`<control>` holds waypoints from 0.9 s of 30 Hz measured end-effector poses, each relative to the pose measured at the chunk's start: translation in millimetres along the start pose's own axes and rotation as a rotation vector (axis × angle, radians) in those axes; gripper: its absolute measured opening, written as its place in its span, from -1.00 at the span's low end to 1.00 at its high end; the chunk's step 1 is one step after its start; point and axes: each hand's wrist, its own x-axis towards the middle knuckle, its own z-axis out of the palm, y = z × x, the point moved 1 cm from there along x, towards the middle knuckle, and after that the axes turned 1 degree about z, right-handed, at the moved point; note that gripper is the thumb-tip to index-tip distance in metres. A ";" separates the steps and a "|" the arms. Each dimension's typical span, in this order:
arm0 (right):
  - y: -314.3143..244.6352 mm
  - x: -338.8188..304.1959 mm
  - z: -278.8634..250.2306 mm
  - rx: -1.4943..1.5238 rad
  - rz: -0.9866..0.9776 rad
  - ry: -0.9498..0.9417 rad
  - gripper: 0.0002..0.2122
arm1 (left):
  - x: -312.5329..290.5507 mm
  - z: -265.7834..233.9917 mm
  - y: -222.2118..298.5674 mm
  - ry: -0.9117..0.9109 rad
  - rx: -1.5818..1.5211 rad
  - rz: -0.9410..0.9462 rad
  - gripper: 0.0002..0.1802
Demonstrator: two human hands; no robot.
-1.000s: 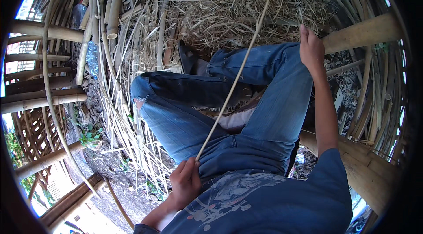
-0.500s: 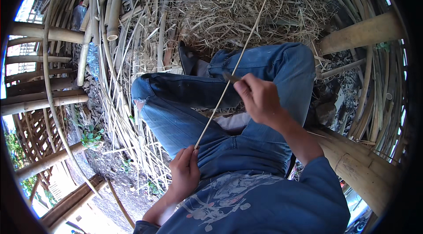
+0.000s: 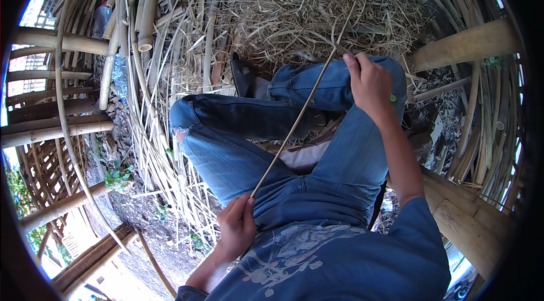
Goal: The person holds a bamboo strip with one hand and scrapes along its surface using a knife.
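Observation:
A long, thin bamboo strip (image 3: 300, 117) slants across my lap, from my waist up and right over the shavings. Its near end is pinched between the thumb and fingers of my left hand (image 3: 237, 223), low by my belly. Above my right knee, my right hand (image 3: 371, 83) is closed round a knife (image 3: 341, 50). Only the short dark blade shows, its handle hidden in the fist. The blade lies against the strip toward the far end. A pale curled sliver (image 3: 309, 32) appears beside the blade; whether it is attached to the strip I cannot tell.
Dry shavings (image 3: 272, 18) are heaped beyond my crossed legs. Long split strips (image 3: 170, 188) lie to the left, near bamboo poles (image 3: 145, 23). A thick bamboo pole (image 3: 459, 205) runs close by my right side, and another (image 3: 470, 45) stands farther right.
My right hand has slid up and right along the strip with the knife, from mid-length toward the far end. The strip's far end has dipped slightly; my left hand has barely moved.

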 end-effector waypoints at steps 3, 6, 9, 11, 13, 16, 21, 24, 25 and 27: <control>17.7 12.2 6.4 -0.123 0.166 0.066 -0.56 | -7.8 -5.3 -0.7 0.021 0.017 -0.019 -0.92; 60.3 30.4 -7.3 -0.141 0.315 0.146 -0.54 | -17.4 -19.1 -5.4 0.070 0.015 -0.112 -0.82; 52.0 21.5 -27.1 0.042 0.285 0.160 -0.54 | -16.6 -24.2 -20.9 0.035 -0.159 -0.284 -0.75; 36.8 4.9 -26.2 0.077 0.173 0.201 -0.56 | -1.6 -21.5 -15.4 -0.020 -0.308 -0.354 -0.74; 4.2 -16.2 -26.2 0.230 0.066 0.124 -0.62 | 13.7 -14.8 -8.0 -0.046 -0.455 -0.418 -0.73; -45.5 -54.5 -15.6 0.508 -0.197 -0.036 -0.73 | 35.1 -5.9 2.5 -0.171 -0.607 -0.527 -0.70; -87.7 -111.3 2.3 0.636 -0.437 -0.188 -0.78 | 58.6 4.3 21.9 -0.279 -0.885 -0.675 -0.65; -93.3 -126.2 6.6 0.646 -0.473 -0.122 -0.72 | 64.6 9.6 27.4 -0.343 -0.976 -0.728 -0.67; -94.0 -126.3 6.9 0.643 -0.470 -0.122 -0.72 | 65.0 11.0 29.9 -0.330 -1.013 -0.744 -0.71; -95.4 -123.7 8.0 0.516 -0.613 -0.057 -0.70 | 66.3 16.0 35.0 -0.322 -1.053 -0.754 -0.74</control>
